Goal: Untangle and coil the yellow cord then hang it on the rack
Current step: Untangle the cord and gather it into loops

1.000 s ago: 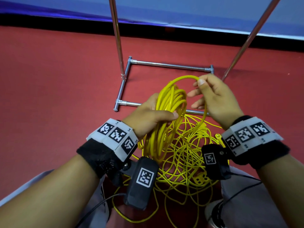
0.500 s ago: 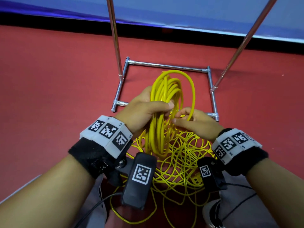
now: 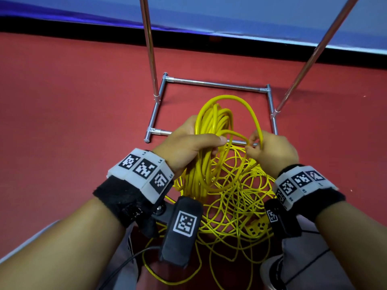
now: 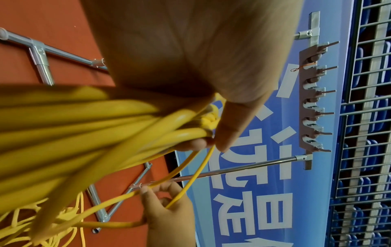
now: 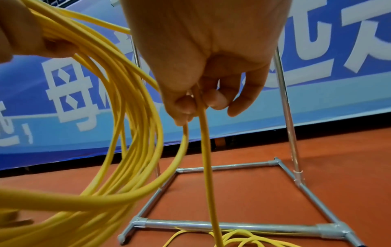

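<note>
My left hand point(image 3: 188, 147) grips a bundle of coiled loops of the yellow cord point(image 3: 211, 122), thumb across the strands point(image 4: 182, 132). My right hand point(image 3: 272, 151) pinches a single strand of the cord between thumb and fingers point(image 5: 198, 103), just right of the coil. A wide loop arches from the coil to that hand. The rest of the cord lies in a loose tangle point(image 3: 236, 197) on the red floor between my legs. The metal rack's base frame point(image 3: 209, 83) and two upright poles point(image 3: 149, 49) stand just beyond my hands. Its hook bar point(image 4: 313, 98) shows in the left wrist view.
Red floor point(image 3: 73, 101) spreads to the left and right of the rack. A blue banner wall point(image 3: 230, 15) runs behind it. The cord's yellow plug point(image 3: 256, 227) lies in the tangle near my right wrist. My shoe point(image 3: 272, 275) is at the lower right.
My right hand came down from holding a raised loop, met the left hand at the coil, then moved slightly right, drawing out a new wide loop. The left hand kept its grip.
</note>
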Demonstrator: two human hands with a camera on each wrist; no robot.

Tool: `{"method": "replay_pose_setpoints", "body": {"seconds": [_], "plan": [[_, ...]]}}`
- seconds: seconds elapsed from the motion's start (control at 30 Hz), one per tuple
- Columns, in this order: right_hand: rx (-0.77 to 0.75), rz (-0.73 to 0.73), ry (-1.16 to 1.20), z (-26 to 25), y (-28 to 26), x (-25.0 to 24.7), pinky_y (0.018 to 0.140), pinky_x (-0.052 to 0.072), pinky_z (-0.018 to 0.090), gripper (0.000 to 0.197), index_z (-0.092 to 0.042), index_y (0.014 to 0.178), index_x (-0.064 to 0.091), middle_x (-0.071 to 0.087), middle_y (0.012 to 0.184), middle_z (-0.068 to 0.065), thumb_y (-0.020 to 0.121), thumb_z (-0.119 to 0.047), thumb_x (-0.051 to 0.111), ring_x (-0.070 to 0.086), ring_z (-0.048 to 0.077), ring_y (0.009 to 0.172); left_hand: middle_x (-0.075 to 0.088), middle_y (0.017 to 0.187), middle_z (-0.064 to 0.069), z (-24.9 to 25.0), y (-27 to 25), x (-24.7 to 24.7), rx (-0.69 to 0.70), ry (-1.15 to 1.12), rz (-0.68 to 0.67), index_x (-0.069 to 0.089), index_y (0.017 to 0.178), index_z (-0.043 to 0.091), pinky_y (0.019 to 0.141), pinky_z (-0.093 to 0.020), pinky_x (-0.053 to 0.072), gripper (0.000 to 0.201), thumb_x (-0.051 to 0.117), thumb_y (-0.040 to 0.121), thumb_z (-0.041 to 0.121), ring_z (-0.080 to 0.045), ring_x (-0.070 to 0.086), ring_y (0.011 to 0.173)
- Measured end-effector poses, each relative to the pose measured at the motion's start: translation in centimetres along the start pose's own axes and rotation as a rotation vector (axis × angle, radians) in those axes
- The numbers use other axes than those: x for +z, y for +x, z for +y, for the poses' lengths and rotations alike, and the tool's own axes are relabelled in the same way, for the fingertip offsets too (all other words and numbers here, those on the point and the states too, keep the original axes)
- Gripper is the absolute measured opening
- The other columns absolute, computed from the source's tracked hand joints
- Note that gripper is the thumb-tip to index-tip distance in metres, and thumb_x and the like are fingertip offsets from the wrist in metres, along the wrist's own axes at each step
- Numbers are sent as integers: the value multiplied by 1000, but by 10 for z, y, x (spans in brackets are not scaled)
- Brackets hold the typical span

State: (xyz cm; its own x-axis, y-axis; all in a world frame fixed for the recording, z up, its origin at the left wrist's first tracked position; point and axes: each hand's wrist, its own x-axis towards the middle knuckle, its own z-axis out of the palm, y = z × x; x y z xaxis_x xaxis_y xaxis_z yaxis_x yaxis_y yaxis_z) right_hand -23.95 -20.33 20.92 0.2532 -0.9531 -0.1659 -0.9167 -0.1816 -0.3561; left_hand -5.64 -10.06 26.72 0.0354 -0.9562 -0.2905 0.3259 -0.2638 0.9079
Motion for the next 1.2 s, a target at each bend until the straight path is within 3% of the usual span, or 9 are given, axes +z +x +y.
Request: {"method": "replay_pose_setpoints", "body": {"seconds": [0.1, 0.23, 0.4, 0.53, 0.63, 0.73, 0.87, 1.07, 1.2], "plan": [[-7, 2, 155, 8, 5, 1, 61, 42, 30, 23, -26, 91, 51, 62, 67, -1, 81, -34, 70, 58, 20, 64, 52, 57, -1, -2, 1, -1, -24, 55, -10, 44, 108, 4, 46, -21, 44, 27, 59, 86, -3, -10, 50, 49], [-143, -209, 845, -6, 3, -13, 60, 43, 19, 32, -19, 109, 49, 62, 63, -6, 85, -3, 64, 56, 4, 58, 51, 58, -3, -3, 1, -3, -28, 70, -8, 45, 108, 4, 47, -22, 45, 25, 57, 87, -4, -11, 50, 50], [-268, -283, 1190, -33, -6, -38, 65, 45, 21, 11, -20, 101, 58, 57, 64, -3, 92, -21, 52, 55, 9, 60, 54, 59, -2, -8, 2, -1, -35, 106, -15, 49, 96, 12, 50, -22, 47, 26, 66, 82, -1, -11, 53, 49], [-430, -189, 977, -40, -12, -43, 56, 38, 13, 16, -20, 89, 63, 53, 58, -15, 95, -19, 48, 43, -2, 54, 52, 62, -6, -8, 2, 1, -20, 91, -25, 50, 96, 9, 47, -21, 46, 27, 67, 78, -2, -13, 50, 49], [-590, -218, 771, -45, -17, -44, 65, 38, 6, 17, -15, 91, 64, 62, 68, -24, 95, -6, 50, 52, -8, 65, 50, 62, -5, -7, 3, 3, 23, 113, -71, 54, 83, 11, 49, -22, 42, 18, 64, 70, 6, -14, 47, 52], [-640, -199, 633, -50, -22, -45, 72, 42, 9, 11, -25, 90, 64, 64, 79, -18, 91, -16, 58, 56, -5, 76, 49, 60, -2, -9, 2, 4, 54, 142, -84, 54, 80, 13, 49, -21, 41, 14, 62, 69, 9, -11, 47, 52], [-608, -157, 654, -49, -22, -49, 59, 40, 23, 16, -24, 90, 52, 55, 63, -9, 80, -29, 64, 49, 12, 61, 50, 54, 4, -10, 3, 4, 76, 167, -105, 53, 87, 9, 47, -18, 41, 16, 60, 72, 9, -7, 46, 49], [-449, -543, 549, -22, -12, -41, 62, 37, 30, 9, -16, 88, 58, 55, 66, 9, 87, -18, 66, 46, 17, 65, 48, 51, 4, -8, 5, 2, 92, 198, -90, 52, 86, 6, 45, -19, 41, 15, 59, 77, 16, -10, 44, 47], [-373, -324, 502, -18, -3, -33, 64, 38, 31, 9, -19, 77, 63, 57, 65, 5, 85, -20, 67, 47, 16, 63, 47, 52, 1, -9, 4, 1, 47, 192, -58, 52, 79, 10, 43, -19, 40, 14, 60, 74, 20, -12, 43, 47]]}}
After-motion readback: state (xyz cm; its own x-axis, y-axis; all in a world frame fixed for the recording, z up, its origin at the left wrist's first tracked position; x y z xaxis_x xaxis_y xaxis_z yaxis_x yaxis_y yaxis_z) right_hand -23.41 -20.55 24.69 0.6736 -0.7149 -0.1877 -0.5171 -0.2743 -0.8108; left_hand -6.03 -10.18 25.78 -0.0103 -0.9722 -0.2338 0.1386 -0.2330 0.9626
